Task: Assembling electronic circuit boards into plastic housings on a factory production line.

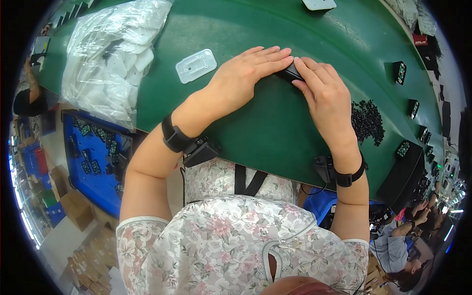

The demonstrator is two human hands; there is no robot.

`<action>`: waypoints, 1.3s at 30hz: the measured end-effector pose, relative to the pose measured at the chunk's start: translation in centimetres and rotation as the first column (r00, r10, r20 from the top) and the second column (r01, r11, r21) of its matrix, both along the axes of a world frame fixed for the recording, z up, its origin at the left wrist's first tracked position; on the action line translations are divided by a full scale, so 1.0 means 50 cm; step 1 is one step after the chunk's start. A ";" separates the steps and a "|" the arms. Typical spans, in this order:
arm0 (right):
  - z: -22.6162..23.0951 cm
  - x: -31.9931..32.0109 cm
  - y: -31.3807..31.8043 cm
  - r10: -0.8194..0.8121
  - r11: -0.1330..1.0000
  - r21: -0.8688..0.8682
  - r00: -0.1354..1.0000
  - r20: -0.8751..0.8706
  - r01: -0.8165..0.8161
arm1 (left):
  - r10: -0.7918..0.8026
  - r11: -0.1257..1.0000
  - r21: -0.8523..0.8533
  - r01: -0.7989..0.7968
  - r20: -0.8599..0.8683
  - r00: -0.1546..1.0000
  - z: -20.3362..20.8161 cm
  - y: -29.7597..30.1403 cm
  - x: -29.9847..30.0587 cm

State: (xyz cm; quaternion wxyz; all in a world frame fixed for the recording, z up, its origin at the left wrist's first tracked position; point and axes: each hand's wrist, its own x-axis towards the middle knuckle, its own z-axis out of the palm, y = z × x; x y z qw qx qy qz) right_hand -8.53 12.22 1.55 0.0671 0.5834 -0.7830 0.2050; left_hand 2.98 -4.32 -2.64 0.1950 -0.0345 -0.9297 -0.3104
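While a black plastic block (290,73) is pinched by the right hand (328,93), fingers nearly closed, inside the green counter's (268,130) near edge, the left hand's (240,73) grip and overall progress can't be told; open black cases with green boards (400,73) along the right edge look kinda unfinished.

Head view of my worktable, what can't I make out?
In the head view:
Black object: mostly hidden by the left hand and right hand.
White part: cut off by the upper edge.
Black bits: too small to tell individual shapes.
Clear bag: creases and glare obscure its pale contents.
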 end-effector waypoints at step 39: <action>-0.006 -0.039 0.091 0.007 0.944 -0.174 0.511 0.859 0.281 | 0.014 0.603 0.770 -0.209 0.252 0.968 0.056 0.110 -0.093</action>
